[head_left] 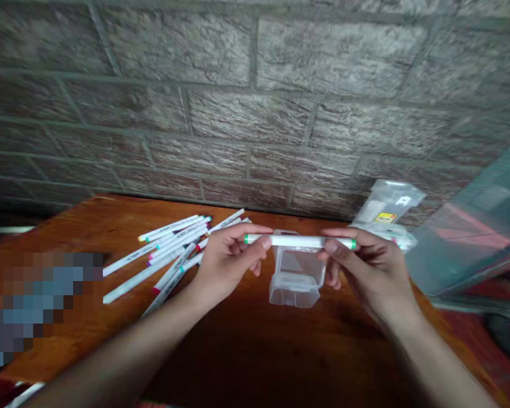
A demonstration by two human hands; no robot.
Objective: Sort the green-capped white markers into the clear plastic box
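Bare forearms (157,334) lead to my left hand (232,258) and right hand (372,266), each pinching one end of a green-tipped white marker (300,241); I'd favour a light, level grip. Between and behind them sits a clear plastic case (295,292); loose markers (169,228) lie left of the left hand; a yellow-labelled container (393,195) stands beyond the right.

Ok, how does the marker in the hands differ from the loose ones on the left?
The held marker is gripped near its ends by the left hand and right hand; the loose markers lie heaped on the table. The held marker has green ends; the loose markers show mixed colours, including red and teal. The held marker sits nearly level across the view; the loose markers slant. Both have white barrels.
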